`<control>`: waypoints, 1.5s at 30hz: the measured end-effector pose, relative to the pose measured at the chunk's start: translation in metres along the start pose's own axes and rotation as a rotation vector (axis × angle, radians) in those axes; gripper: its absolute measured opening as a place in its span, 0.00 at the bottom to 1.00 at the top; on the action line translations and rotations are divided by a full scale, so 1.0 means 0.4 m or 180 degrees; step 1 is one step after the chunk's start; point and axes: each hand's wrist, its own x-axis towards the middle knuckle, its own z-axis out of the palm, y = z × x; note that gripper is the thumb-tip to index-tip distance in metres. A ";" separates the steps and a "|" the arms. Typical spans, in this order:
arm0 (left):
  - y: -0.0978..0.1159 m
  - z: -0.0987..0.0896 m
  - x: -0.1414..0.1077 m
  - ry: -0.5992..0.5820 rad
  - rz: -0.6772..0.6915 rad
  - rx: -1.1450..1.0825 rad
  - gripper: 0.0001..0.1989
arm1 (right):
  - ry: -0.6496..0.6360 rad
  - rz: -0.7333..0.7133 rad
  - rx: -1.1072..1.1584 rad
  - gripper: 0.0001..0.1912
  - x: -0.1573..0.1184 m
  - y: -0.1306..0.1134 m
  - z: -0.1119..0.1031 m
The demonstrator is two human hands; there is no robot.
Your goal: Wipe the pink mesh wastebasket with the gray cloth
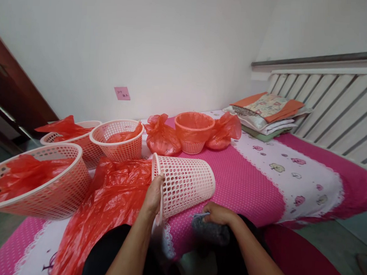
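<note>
A pink perforated basket (187, 183) lies on its side on the pink and white bedspread, its opening facing left. My left hand (154, 194) grips its rim, with the fingers closed round it. Just below the basket's base end, my right hand (217, 214) is closed on a dark grey cloth (210, 231). To the left of my left hand a loose red plastic bag (107, 203) is spread over the bed and hangs down its front edge.
Left, three pink baskets (54, 196) hold red bags. Near the wall, two tied red bags (163, 138) flank an upright basket lined with red plastic (194, 127). Folded cushions and cloths (270, 111) sit at the back right beside a white slatted rail (337, 109).
</note>
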 end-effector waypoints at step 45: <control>-0.040 -0.024 0.021 -0.0161 0.0225 0.0186 0.24 | 0.3133 -0.0263 0.0452 0.18 0.057 -0.122 -0.177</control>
